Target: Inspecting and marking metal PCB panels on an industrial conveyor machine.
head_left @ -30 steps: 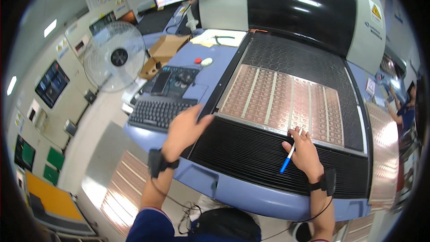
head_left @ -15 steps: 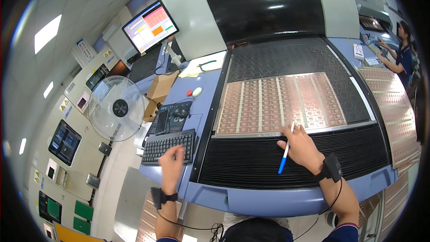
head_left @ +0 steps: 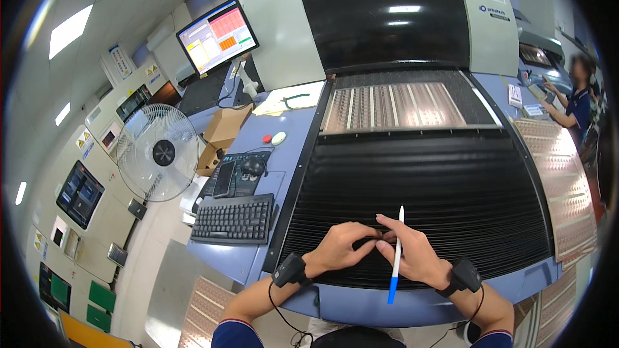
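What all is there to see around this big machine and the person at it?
Ribbed bed: one, black, across the machine front.
Copper panel: one, at the bed's far end.
Pen: one, white and blue, in the right hand.
Keyboard: one, black, left of the bed.
Mouse: one, black, beyond the keyboard.
Phone: one, dark, beside the mouse.
Monitor: one, lit, upper left.
Fan: one, white, left.
Cardboard box: one, brown.
Co-worker: one, far right.
Hands: left hand, right hand, fingertips meeting on the bed.
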Available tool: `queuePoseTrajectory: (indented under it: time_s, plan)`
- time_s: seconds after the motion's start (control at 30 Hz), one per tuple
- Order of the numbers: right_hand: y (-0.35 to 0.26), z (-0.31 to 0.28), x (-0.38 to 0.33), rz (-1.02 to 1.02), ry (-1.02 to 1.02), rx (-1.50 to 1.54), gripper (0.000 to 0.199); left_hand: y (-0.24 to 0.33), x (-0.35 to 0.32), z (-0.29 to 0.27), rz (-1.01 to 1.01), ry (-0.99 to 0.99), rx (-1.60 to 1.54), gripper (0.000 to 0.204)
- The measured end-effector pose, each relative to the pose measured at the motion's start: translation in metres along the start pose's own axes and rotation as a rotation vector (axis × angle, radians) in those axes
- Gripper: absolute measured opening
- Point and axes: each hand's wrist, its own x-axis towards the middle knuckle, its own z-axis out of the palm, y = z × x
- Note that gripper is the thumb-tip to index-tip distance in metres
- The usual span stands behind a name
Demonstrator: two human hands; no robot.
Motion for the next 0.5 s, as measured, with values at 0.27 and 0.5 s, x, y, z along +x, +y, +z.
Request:
queuePoseTrajectory:
  time_s: [0.27, 0.5]
  plan:
    - [-0.007, 0.008, -0.005, -0.112, 0.032, 0.024, 0.053, 0.005, -0.003, -0.003, 0.121, -0.014, 0.072, 0.021]
    - [-0.001, 0.002, -0.001, -0.113, 0.005, 0.018, 0.062, 0.000, 0.001, 0.004, 0.031, 0.020, -0.096, 0.015]
